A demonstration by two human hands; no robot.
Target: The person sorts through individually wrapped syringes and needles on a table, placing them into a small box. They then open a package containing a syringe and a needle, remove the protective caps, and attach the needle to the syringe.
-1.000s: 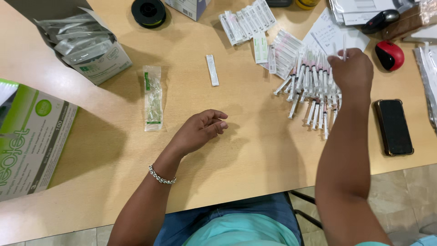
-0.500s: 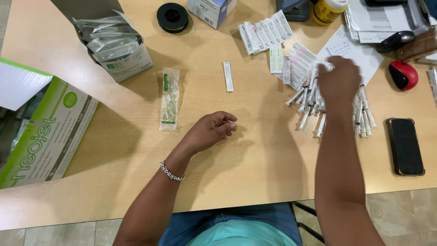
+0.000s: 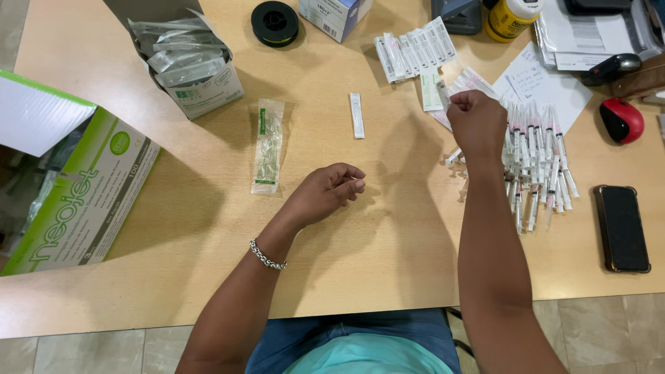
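The left hand rests low over the wooden table, its fingers curled loosely together with thumb and fingertips nearly meeting; nothing can be made out between them. A chain bracelet sits on that wrist, nearer the body than the fingers. Just beyond and to the left of those fingertips lies a long clear pouch with a green strip, flat on the table and apart from the hand. Straight ahead of the fingertips, a little farther on, lies a small narrow white packet, also untouched. The right hand hovers farther out, closed into a loose fist with the knuckles up; whether it pinches anything cannot be told, since the fingertips are turned under. Directly beneath and to the right of that fist spreads a heap of capped syringes, lying side by side and crossing one another. Further right of the heap lies a dark phone, and beyond it a red computer mouse. Past the right hand's knuckles a fanned row of white sachets lies on the table. Far to the left of both hands, an open box of wrapped packets stands beside a green-and-white carton, with a black tape roll farther back.
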